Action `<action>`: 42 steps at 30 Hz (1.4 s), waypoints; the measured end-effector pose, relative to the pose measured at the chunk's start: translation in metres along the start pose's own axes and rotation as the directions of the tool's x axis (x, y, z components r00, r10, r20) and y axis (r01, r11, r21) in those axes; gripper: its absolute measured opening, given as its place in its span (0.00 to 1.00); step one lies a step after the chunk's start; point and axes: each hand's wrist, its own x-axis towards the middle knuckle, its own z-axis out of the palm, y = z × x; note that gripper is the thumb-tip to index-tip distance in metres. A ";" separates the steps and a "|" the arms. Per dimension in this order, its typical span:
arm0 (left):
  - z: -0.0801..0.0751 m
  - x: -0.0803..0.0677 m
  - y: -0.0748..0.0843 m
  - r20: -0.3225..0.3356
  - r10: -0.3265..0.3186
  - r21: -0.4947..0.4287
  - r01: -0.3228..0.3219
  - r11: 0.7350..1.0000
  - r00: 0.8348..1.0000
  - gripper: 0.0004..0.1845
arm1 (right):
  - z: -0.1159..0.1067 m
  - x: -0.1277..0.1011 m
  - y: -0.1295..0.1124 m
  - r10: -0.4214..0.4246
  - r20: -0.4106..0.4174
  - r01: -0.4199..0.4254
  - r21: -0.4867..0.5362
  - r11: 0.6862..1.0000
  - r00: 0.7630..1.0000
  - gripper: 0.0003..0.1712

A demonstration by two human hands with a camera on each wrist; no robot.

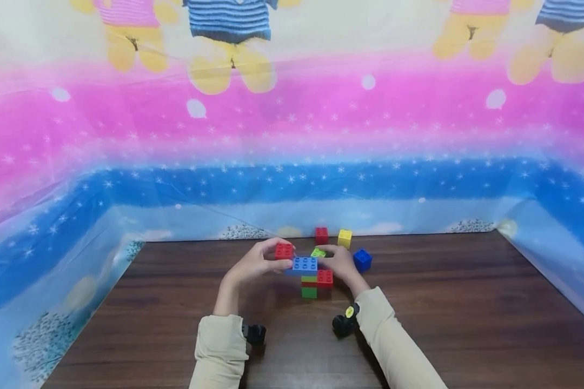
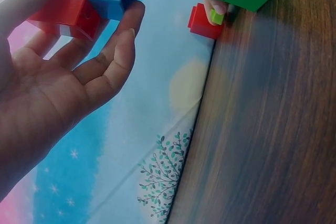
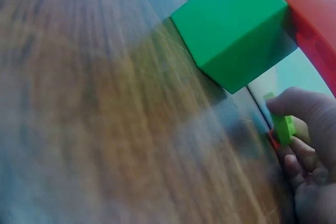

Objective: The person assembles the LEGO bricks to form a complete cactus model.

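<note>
In the head view a small tower stands mid-table, with a green brick (image 1: 309,292) at its base and a red brick (image 1: 325,278) jutting right. A light blue brick (image 1: 304,263) tops it and extends left. At that left end, my left hand (image 1: 253,266) grips another red brick (image 1: 284,251) between thumb and fingers; the left wrist view shows this red brick against the blue one. Behind the tower my right hand (image 1: 343,265) pinches a lime green brick (image 3: 284,128), apart from the tower in the right wrist view.
Toward the table's back edge are a loose red brick (image 1: 321,235) and a yellow brick (image 1: 344,238). A dark blue brick (image 1: 362,260) lies right of the right hand. Printed cloth (image 1: 292,181) hangs behind the brown wooden table (image 1: 467,313).
</note>
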 end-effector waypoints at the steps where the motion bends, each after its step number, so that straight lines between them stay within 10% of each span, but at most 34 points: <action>1: 0.000 0.000 0.001 0.000 0.000 -0.003 0.000 1.000 1.000 0.21 | -0.001 0.000 0.002 0.003 -0.008 -0.002 0.021 1.000 1.000 0.22; 20: -0.001 0.001 0.001 -0.016 -0.018 -0.019 0.018 1.000 1.000 0.22 | -0.019 -0.014 -0.002 0.077 0.127 -0.107 0.248 0.963 0.989 0.27; 42: 0.000 0.001 0.002 -0.030 -0.017 -0.007 0.016 1.000 0.999 0.22 | -0.062 -0.050 -0.038 -0.071 0.205 0.045 0.132 0.990 0.976 0.26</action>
